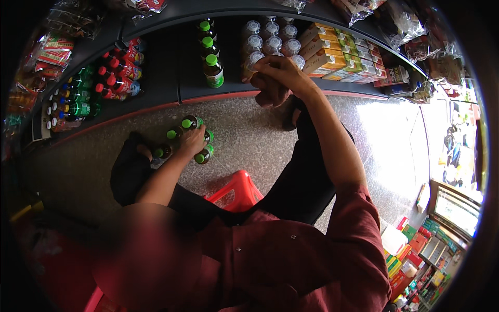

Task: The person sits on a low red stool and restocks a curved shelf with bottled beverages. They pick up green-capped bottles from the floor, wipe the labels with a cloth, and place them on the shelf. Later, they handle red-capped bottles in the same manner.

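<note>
On the floor, my left hand (193,139) is closed around a dark bottle with a green cap and green label (208,137), whose body is partly hidden by my fingers. Several like it stand close around it, among them a green-capped bottle (201,156) on the near side. My right hand (278,75) is at the front edge of the shelf, its fingers bent, beside the clear-capped bottles (254,42). A shadowed brown shape hangs below its knuckles; whether it is only fingers or something held, I cannot make out.
A row of green-capped bottles (211,70) stands on the shelf, with juice cartons (327,57) to the right. Red-capped bottles (117,75) and green bottles (80,93) fill the left. Between my legs is a red plastic stool (243,191). Bagged goods (358,10) hang above.
</note>
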### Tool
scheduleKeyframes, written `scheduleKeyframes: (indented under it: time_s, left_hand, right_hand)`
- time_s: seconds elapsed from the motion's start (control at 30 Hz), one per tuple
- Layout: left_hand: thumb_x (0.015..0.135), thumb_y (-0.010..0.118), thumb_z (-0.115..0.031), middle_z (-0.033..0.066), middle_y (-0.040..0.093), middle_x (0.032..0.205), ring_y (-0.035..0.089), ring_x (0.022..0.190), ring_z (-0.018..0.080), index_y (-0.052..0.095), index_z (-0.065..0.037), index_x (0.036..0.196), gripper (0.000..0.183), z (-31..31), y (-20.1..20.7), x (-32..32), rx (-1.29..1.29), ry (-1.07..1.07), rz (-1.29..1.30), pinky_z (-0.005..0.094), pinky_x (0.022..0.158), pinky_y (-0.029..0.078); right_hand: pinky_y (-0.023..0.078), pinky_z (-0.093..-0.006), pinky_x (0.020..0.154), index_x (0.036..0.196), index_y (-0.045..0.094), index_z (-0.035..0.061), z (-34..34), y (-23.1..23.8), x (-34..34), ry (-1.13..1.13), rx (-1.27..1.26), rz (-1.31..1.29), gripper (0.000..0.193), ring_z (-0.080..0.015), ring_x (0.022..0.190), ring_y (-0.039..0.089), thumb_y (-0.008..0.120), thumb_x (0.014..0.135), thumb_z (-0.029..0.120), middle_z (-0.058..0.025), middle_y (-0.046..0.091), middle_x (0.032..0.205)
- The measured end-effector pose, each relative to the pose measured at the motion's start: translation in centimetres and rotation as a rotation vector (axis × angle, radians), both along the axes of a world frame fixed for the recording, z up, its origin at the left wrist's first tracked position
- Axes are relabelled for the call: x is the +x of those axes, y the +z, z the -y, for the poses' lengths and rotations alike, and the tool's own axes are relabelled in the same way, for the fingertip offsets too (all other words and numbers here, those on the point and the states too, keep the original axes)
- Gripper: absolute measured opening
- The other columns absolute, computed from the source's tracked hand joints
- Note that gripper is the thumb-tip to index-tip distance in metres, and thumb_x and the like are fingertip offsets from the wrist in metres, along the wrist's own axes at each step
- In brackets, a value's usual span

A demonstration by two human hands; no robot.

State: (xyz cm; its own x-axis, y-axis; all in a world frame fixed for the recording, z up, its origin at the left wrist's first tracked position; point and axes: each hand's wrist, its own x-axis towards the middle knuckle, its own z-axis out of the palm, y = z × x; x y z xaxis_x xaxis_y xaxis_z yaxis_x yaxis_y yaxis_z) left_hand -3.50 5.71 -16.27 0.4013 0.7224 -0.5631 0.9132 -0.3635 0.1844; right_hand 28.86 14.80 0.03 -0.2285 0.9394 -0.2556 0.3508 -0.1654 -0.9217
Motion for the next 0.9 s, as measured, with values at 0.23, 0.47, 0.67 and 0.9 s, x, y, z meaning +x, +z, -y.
scheduleKeyframes:
  time_s: [0.23,0.47,0.67,0.9]
  left_hand:
    - [0.083,0.066,-0.026,0.0213,0.066,0.078,0.066,0.076,0.0386,0.049,-0.004,0.111,0.039,-1.0,2.1,1.1,0.079,0.006,0.324,0.0482,0.066,0.052]
    - [0.076,0.074,-0.023,0.0122,0.06,0.065,0.065,0.06,0.0275,0.054,-0.006,0.083,0.027,-2.0,13.7,2.6,0.182,0.076,0.812,0.0383,0.053,0.048]
    - [0.081,0.071,-0.018,-0.0053,0.05,0.071,0.046,0.066,0.0032,0.054,-0.008,0.082,0.02,-3.1,17.8,-0.4,0.207,0.54,1.401,0.0215,0.059,0.039]
    - [0.084,0.069,-0.013,-0.0057,0.048,0.073,0.044,0.069,0.0038,0.053,-0.01,0.075,0.019,-5.0,16.7,-3.5,0.138,1.139,1.722,0.0213,0.064,0.037]
  right_hand:
    - [0.051,-0.0283,0.078,0.106,0.067,0.0016,0.2,-1.4,-1.0,-0.081,-0.082,-0.134,0.033,-0.0145,0.09,0.063,0.065,0.09,0.03,-0.0091,0.068,0.096]
    - [0.048,-0.0277,0.087,0.108,0.066,0.0021,1.7,-4.5,-4.2,-0.069,-0.032,-0.097,0.03,-0.0129,0.094,0.061,0.061,0.092,0.027,-0.0077,0.068,0.1]
    - [0.053,-0.0347,0.084,0.113,0.065,0.0014,3.6,-7.9,-7.5,0.053,0.021,-0.023,0.043,-0.0245,0.092,0.067,0.051,0.095,0.038,-0.0162,0.069,0.102]
    - [0.046,-0.0402,0.099,0.134,0.047,0.0039,6.8,-4.2,-11.6,-0.01,-0.894,-0.872,0.069,-0.0244,0.113,0.059,0.044,0.094,0.06,-0.0153,0.058,0.127]
